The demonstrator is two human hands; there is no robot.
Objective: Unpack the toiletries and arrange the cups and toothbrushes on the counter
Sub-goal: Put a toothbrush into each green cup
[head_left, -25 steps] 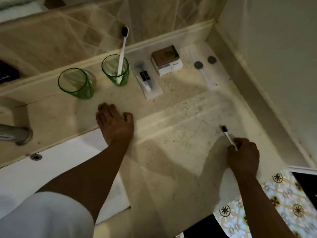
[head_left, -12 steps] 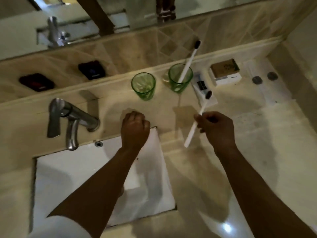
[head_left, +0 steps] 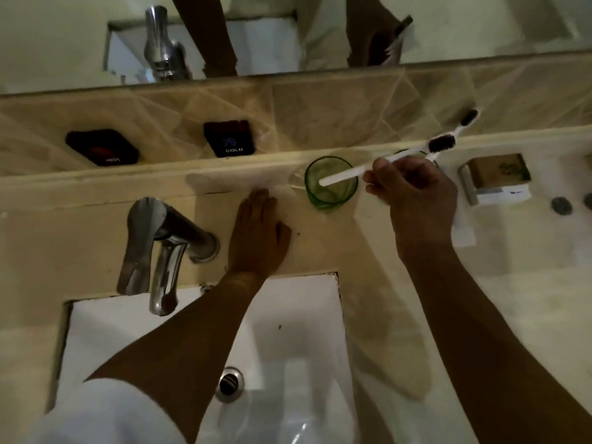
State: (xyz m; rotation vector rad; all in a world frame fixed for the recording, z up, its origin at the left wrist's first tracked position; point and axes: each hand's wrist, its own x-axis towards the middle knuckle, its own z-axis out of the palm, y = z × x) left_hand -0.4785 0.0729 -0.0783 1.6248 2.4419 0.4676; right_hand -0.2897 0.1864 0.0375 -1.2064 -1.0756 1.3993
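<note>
Your right hand [head_left: 413,193] pinches a white toothbrush [head_left: 378,165] by its handle; the handle's end sits over the mouth of the green cup [head_left: 331,184], and the black bristles point up and to the right. Whether the end touches the glass you cannot tell. Behind your fingers a second toothbrush [head_left: 466,121] leans up toward the tiled wall, its cup hidden by your hand. Your left hand [head_left: 258,235] lies flat on the bench [head_left: 80,225], fingers straight, holding nothing, between the chrome tap [head_left: 160,248] and the green cup. On the wall, one black plate [head_left: 229,139] reads "COLD"; the other plate [head_left: 102,147] appears to read "HOT". A small brown-topped box [head_left: 496,177] sits at right, print unreadable.
</note>
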